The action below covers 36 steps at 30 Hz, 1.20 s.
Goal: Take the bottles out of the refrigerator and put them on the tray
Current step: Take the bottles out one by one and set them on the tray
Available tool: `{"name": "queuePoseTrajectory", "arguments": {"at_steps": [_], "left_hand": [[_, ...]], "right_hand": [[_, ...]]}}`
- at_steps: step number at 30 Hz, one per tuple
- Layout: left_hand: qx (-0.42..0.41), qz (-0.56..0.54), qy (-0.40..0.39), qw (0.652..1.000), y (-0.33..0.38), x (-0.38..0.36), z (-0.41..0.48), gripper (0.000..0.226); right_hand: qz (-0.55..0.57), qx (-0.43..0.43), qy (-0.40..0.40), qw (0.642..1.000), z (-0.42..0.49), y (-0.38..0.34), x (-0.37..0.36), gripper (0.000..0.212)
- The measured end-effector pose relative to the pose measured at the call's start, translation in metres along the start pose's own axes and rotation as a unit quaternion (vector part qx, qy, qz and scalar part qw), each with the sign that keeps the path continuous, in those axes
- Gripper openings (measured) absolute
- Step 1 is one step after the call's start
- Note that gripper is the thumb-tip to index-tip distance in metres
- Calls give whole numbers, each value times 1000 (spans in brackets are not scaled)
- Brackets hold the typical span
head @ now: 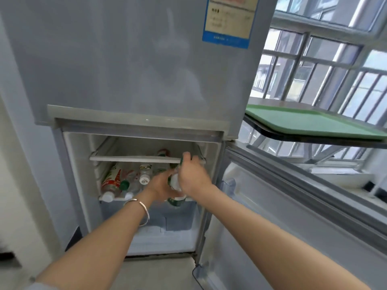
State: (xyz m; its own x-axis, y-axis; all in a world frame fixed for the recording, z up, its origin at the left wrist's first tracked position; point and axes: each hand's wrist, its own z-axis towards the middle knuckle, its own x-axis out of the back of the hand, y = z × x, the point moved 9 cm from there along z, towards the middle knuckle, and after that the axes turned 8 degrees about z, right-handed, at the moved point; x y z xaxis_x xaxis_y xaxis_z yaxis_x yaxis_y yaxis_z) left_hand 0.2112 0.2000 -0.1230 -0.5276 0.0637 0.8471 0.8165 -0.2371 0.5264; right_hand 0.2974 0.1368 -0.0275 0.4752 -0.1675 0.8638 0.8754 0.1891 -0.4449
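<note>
The refrigerator (134, 70) has its lower compartment open. Several plastic bottles lie on the middle shelf (117, 198), among them a red-labelled bottle (112, 181) and a clear bottle with a white cap (144, 176). My left hand (161, 186) reaches in and grips a green-and-white bottle (175, 192) at the shelf's right end. My right hand (193, 174) is closed around a bottle with a green cap (181, 162) just above it. The green tray (310, 122) lies on a table to the right, with nothing on it.
The open fridge door (293, 206) swings out to the right, below the table edge (314, 138). An upper glass shelf (136, 158) holds another bottle (163, 152) at the back. A crisper drawer (146, 216) sits under the bottles. Barred windows fill the right.
</note>
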Motion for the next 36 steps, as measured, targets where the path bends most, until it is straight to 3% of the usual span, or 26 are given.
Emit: {"name": "queuePoseTrajectory", "arguments": {"at_steps": [3, 8, 12, 15, 18, 21, 24, 27, 30, 32, 36], "left_hand": [[2, -92, 7, 996, 17, 21, -15, 49], [15, -266, -71, 961, 85, 71, -43, 56], [-29, -248, -163, 954, 158, 104, -58, 50], [-64, -207, -188, 958, 208, 130, -59, 49], [-116, -196, -193, 954, 255, 160, -50, 45], [-160, -252, -149, 943, 307, 187, -30, 43], [-166, -320, -43, 932, 353, 202, 1, 43], [-147, -356, 73, 920, 377, 199, 34, 48], [-145, -334, 153, 919, 384, 185, 65, 56], [-135, -287, 180, 931, 382, 168, 81, 77], [-75, -302, 176, 934, 363, 135, 119, 66]], "right_hand": [[-32, 57, 13, 998, -9, -22, 31, 49], [40, 102, 93, 990, -20, -34, 128, 34], [139, 117, 177, 967, -32, -13, 200, 30], [257, 97, 200, 940, -43, 20, 244, 40], [305, 114, 224, 919, -50, 45, 274, 37], [267, 160, 251, 917, -51, 60, 297, 48], [189, 167, 259, 932, -36, 80, 306, 55], [180, 93, 248, 947, 4, 118, 304, 68], [164, 12, 219, 962, 56, 148, 296, 61], [159, -19, 190, 969, 89, 161, 285, 58], [239, -82, 116, 961, 149, 189, 261, 67]]}}
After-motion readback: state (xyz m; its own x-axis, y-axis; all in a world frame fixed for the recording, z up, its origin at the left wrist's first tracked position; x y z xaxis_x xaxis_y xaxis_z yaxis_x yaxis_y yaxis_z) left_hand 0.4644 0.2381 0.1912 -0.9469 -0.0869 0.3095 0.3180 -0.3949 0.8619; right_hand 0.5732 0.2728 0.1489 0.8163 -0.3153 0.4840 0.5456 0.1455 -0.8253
